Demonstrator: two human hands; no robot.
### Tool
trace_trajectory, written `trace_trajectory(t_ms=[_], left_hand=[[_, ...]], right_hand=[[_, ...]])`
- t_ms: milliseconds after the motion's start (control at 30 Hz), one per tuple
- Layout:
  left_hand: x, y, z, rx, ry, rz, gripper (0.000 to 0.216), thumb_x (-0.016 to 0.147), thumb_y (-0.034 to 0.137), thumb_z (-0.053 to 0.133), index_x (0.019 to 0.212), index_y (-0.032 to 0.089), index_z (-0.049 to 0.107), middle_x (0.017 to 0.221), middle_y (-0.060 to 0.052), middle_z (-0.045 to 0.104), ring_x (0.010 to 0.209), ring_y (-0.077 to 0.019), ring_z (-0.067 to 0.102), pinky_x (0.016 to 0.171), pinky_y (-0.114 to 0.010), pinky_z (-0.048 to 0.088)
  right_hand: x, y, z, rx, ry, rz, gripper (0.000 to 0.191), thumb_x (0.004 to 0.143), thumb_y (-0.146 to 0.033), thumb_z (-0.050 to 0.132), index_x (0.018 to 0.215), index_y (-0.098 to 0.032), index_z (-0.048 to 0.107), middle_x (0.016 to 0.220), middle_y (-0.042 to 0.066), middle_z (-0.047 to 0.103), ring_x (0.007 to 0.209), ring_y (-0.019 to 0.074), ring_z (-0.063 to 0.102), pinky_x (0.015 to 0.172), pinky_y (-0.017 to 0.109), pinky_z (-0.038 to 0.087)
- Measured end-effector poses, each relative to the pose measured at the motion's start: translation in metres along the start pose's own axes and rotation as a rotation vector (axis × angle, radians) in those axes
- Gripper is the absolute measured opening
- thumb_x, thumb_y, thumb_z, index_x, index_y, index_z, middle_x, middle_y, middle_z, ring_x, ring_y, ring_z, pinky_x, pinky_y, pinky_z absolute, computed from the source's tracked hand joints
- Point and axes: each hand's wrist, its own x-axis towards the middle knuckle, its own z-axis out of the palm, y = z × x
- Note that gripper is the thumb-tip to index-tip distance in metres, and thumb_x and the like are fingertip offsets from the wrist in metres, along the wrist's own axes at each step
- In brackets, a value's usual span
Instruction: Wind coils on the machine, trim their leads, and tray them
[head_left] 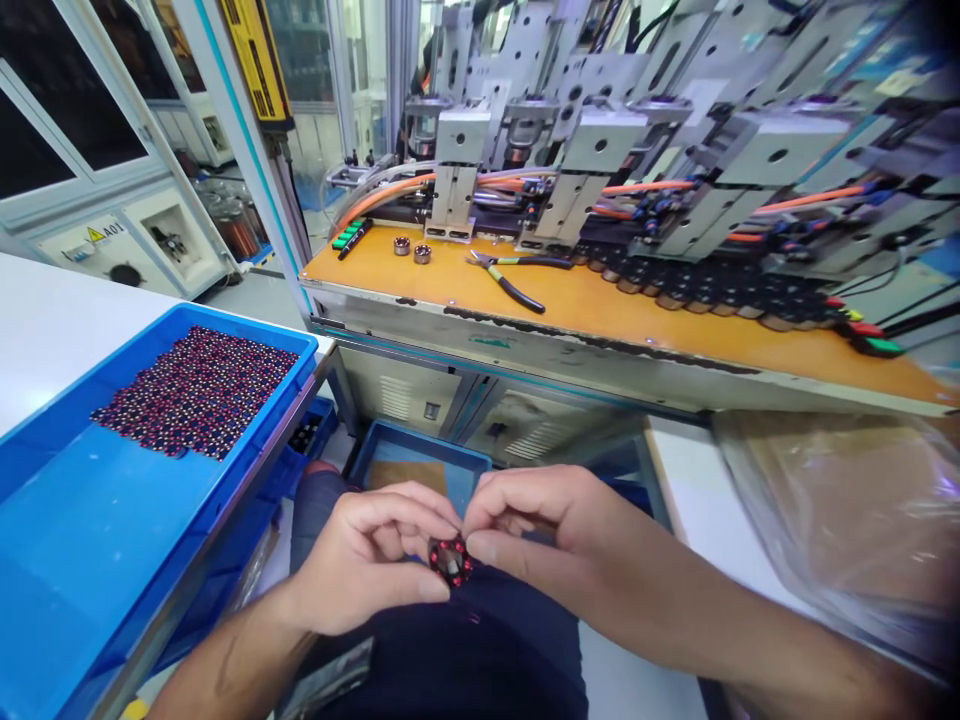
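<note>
Head view: beyond the ring [451, 562], machines [604, 142] line an orange worktop [585, 302] (chipped).

bare left hand [367, 560] kinda curled over the lap [480, 660], its thumb [412, 585] straight out below the fingers [401, 510], right hand [551, 525] bent in just beside it, thumb and index finger [502, 495] close together, forearms [712, 615] bare, slanting in from either side

"A01" [113, 228] and warning triangle [95, 235] on white cabinet [135, 238]
</note>
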Motion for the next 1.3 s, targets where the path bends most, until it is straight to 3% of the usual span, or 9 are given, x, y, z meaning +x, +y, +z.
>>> trace_trajectory(t_ms=[267,633,867,967,1033,1133,1300], left_hand=[[0.001,0.000,0.005,-0.149,-0.036,-0.073,0.036,0.069,0.013,0.082,0.104,0.023,0.076,0.101,-0.005,0.063,0.076,-0.0100,0.067,0.070,-0.020,0.054],[0.002,-0.002,0.006,-0.130,-0.049,-0.004,0.039,0.062,0.013,0.087,0.098,0.024,0.078,0.097,-0.003,0.059,0.068,-0.0059,0.062,0.066,-0.019,0.053],[0.000,-0.003,0.006,-0.104,-0.065,0.041,0.035,0.063,0.012,0.086,0.096,0.020,0.077,0.094,-0.003,0.059,0.070,-0.0071,0.062,0.068,-0.020,0.052],[0.000,-0.003,0.005,-0.176,-0.061,0.009,0.034,0.064,0.014,0.086,0.096,0.019,0.075,0.095,-0.004,0.059,0.072,-0.0110,0.067,0.067,-0.022,0.053],[0.000,-0.004,0.005,-0.240,-0.065,-0.021,0.033,0.064,0.015,0.086,0.095,0.017,0.075,0.096,-0.004,0.058,0.073,-0.0124,0.068,0.067,-0.022,0.053],[0.002,-0.004,0.005,-0.302,-0.077,-0.073,0.032,0.063,0.019,0.087,0.093,0.016,0.075,0.093,-0.004,0.057,0.073,-0.0097,0.064,0.067,-0.020,0.050],[0.005,-0.006,0.006,-0.341,-0.071,-0.135,0.032,0.060,0.021,0.089,0.088,0.014,0.075,0.092,-0.005,0.058,0.074,-0.0093,0.057,0.070,-0.020,0.046]], right_hand=[[-0.007,0.003,0.003,-0.013,0.005,-0.142,0.017,0.090,-0.015,0.056,0.075,-0.021,0.061,0.071,-0.008,0.059,0.065,0.0053,0.050,0.059,0.018,0.036],[-0.015,0.007,0.014,0.049,0.009,-0.058,0.020,0.092,-0.026,0.055,0.074,-0.019,0.060,0.072,-0.004,0.059,0.069,0.0093,0.052,0.063,0.021,0.037],[-0.020,0.006,0.014,-0.035,-0.018,-0.135,0.018,0.095,-0.022,0.055,0.078,-0.021,0.060,0.072,-0.006,0.057,0.068,0.0067,0.053,0.063,0.019,0.039],[-0.026,0.014,0.007,-0.209,-0.065,-0.282,0.009,0.093,-0.018,0.061,0.084,-0.021,0.059,0.078,-0.006,0.061,0.071,0.0065,0.057,0.066,0.018,0.043],[-0.028,0.021,0.002,-0.362,0.044,-0.463,0.006,0.092,-0.016,0.063,0.094,-0.020,0.059,0.084,-0.002,0.064,0.076,0.0093,0.060,0.071,0.020,0.048],[-0.025,0.025,0.001,-0.562,0.267,-0.704,0.014,0.093,-0.013,0.059,0.107,-0.016,0.059,0.093,0.006,0.066,0.087,0.0156,0.063,0.080,0.027,0.052],[-0.015,0.017,0.007,-0.616,0.279,-0.815,0.010,0.098,-0.016,0.054,0.106,-0.019,0.058,0.090,0.004,0.070,0.083,0.0148,0.065,0.073,0.027,0.054]])
